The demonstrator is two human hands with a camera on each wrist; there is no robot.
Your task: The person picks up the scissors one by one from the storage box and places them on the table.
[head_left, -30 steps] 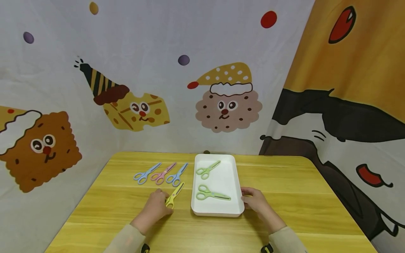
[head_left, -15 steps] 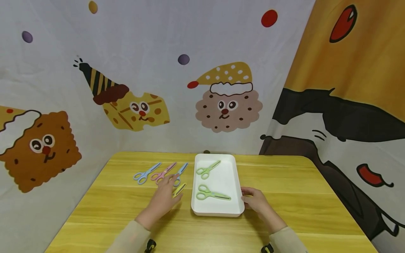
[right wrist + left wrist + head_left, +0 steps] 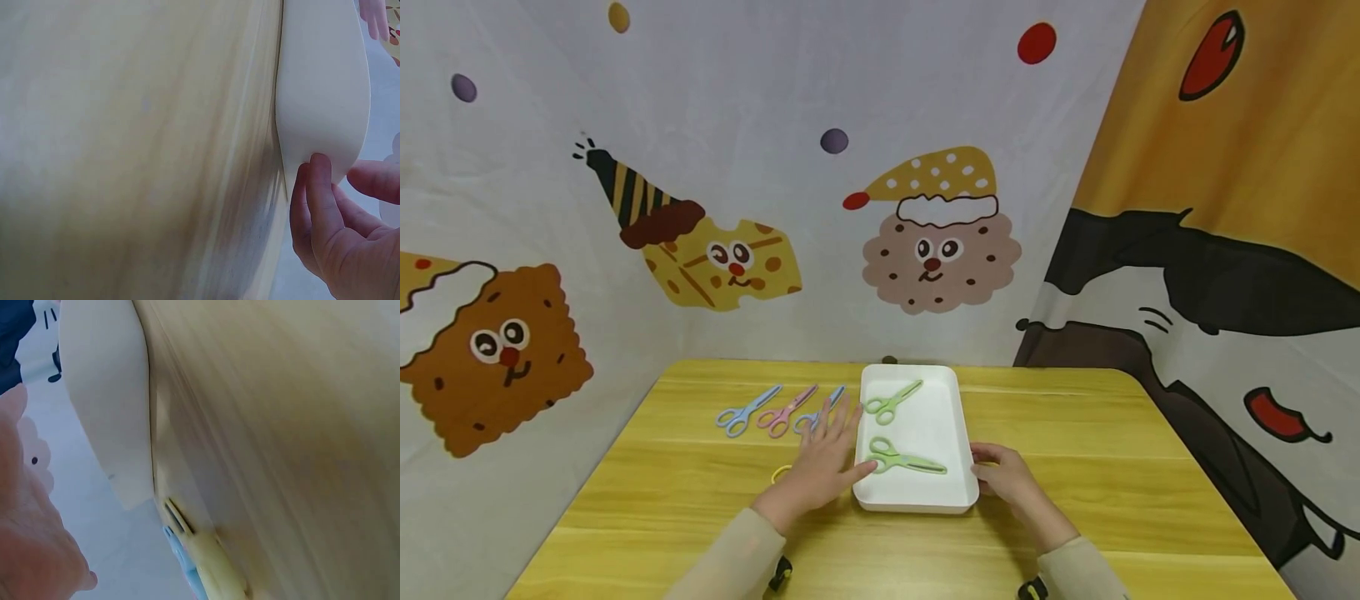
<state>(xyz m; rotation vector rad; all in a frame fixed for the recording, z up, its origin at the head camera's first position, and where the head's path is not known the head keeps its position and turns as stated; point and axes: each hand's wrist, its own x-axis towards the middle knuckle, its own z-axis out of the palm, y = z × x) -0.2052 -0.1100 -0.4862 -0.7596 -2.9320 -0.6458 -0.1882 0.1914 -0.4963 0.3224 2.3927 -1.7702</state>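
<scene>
A white tray [image 3: 936, 421] holds two pairs of green scissors, one [image 3: 892, 403] toward the back and one [image 3: 910, 462] toward the front. My left hand [image 3: 822, 467] is spread over the tabletop at the tray's left side, its thumb over the near left rim. Yellow scissors [image 3: 215, 565] lie on the table below this hand, which holds nothing; mostly hidden in the head view, they show one handle loop. At the tray's right edge, my right hand [image 3: 344, 244] grips the wall, fingers on the outside and thumb at the rim.
Left of the tray, blue scissors [image 3: 739, 421], pink scissors [image 3: 781, 419] and a second blue pair [image 3: 805, 423], partly behind my left fingers, lie in a row on the wooden table [image 3: 1105, 483]. A printed curtain [image 3: 760, 100] hangs behind the table.
My left hand has let go of the yellow scissors, spread its fingers and moved right to the tray's left side. The right hand and tray have stayed put.
</scene>
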